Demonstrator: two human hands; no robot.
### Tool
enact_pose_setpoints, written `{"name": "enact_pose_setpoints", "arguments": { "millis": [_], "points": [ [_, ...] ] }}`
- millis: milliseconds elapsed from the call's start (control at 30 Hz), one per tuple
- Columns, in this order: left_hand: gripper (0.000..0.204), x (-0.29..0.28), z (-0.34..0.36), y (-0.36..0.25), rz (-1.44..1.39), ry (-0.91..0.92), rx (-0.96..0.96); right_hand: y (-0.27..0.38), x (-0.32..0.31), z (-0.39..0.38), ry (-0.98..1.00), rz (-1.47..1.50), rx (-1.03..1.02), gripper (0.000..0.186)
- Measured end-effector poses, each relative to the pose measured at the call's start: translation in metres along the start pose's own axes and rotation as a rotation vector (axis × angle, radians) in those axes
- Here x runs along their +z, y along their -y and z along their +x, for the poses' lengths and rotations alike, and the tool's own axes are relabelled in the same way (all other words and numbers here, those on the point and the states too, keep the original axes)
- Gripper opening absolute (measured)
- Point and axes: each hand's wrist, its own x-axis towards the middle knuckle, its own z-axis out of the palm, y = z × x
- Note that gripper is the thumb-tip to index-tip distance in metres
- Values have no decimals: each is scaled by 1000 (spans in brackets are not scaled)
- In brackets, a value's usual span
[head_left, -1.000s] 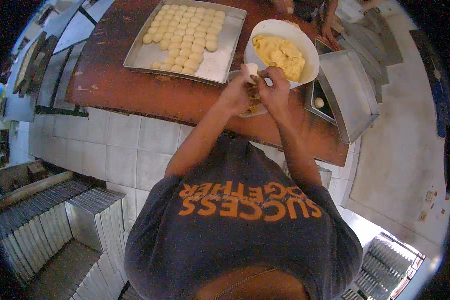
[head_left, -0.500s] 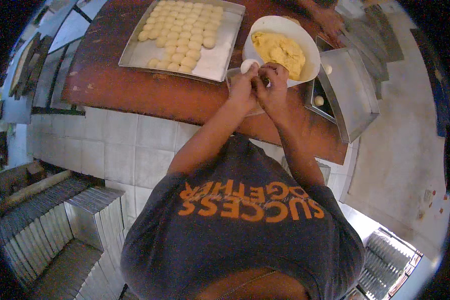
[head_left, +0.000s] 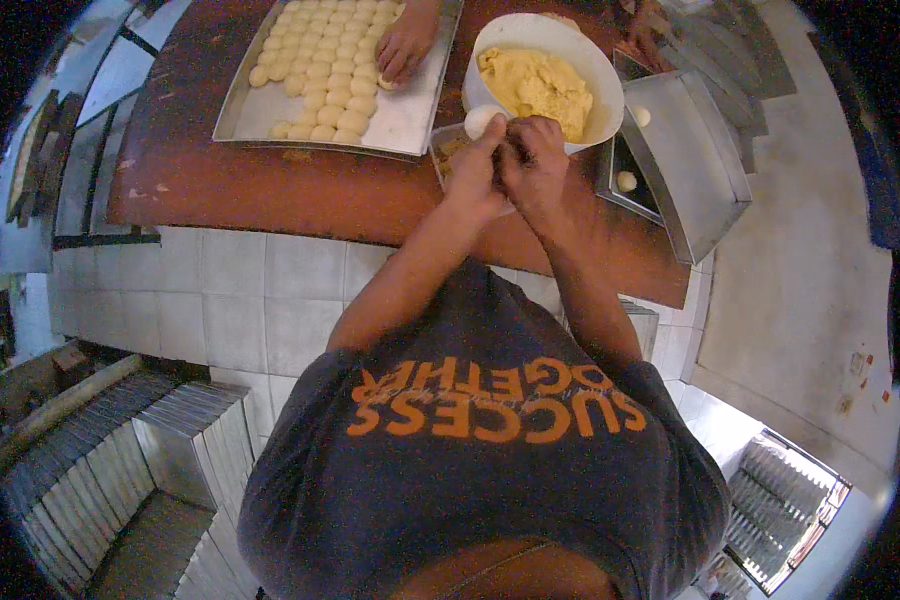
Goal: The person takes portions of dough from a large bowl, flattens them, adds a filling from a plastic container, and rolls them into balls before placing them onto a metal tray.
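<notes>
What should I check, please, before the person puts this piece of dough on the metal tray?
1. Dough ball held between both hands: ok, left hand and right hand meet around it.
2. Ball fully shaped: cannot tell, the fingers hide most of it.
3. Free space on the metal tray: ok, its near right part is bare.
4. Tray free of other hands: not ok, another person's hand rests on the rows of dough pieces.
5. Dough left in the white bowl: ok, a yellow mass fills it.
</notes>
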Motion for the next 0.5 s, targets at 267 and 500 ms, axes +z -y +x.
{"name": "enact_pose_setpoints", "arguments": {
  "millis": [267,500],
  "points": [
    [25,-6,-11,1,102,18,72,1,-18,12,112,80,67,18],
    [25,-17,-14,19,105,-41,152,-1,-24,-15,88,28,62,22]
  ]
}}
